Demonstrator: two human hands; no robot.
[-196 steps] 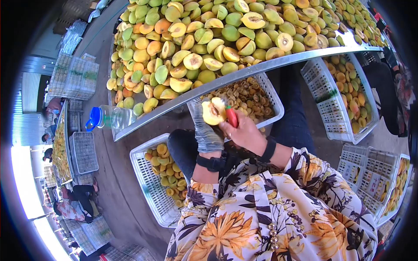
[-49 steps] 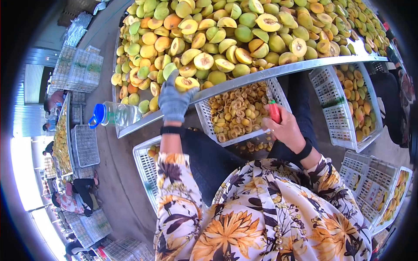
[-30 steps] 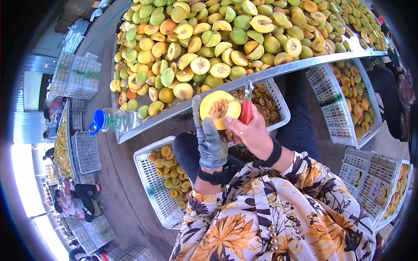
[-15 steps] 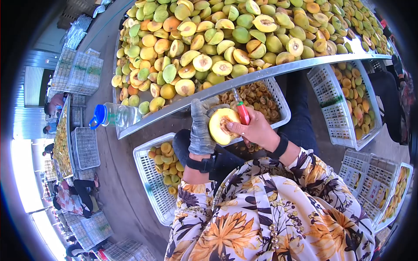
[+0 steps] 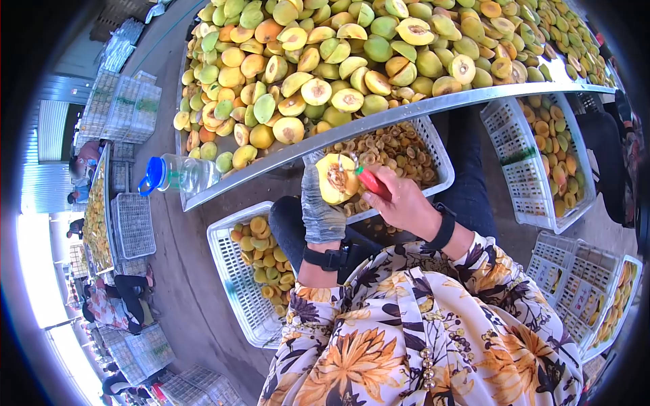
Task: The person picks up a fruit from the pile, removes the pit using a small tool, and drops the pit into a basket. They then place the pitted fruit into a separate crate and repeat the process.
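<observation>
Head view: already gouged, the fruit (image 5: 336,180) was cupped in the left hand (image 5: 321,215), the tool (image 5: 374,185) clenched in the right hand (image 5: 408,210).

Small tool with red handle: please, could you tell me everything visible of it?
The small tool with a smooth red handle has a green band and a thin, shiny metal end. The bare right hand grips the handle and partly hides it. The tool slants, its metal end at the cut face of a yellow fruit half; whether they touch is unclear.
</observation>
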